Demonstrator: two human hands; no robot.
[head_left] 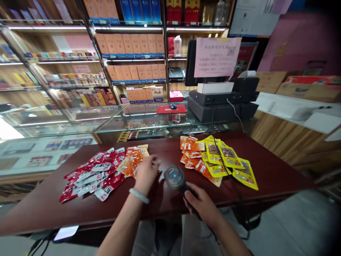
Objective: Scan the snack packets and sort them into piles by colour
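My right hand (198,202) is wrapped round the handle of a black barcode scanner (174,176), whose head shows a small blue light. My left hand (147,171), with a pale bangle (139,195) at the wrist, hovers over the table just right of some orange snack packets (134,158). Its fingers are loosely bent and a little blurred, and I see nothing in them. Left of those packets lies a heap of red and silver snack packets (98,172). Beyond the scanner, on the right, more orange packets (191,153) lie against yellow snack packets (225,156).
The dark red table (53,209) meets a glass display counter (112,121). On that counter are a mouse (173,106) on a red mat and a black cash register (223,103) with a monitor. A black cable (220,153) crosses the yellow packets. Stocked shelves (130,46) stand behind.
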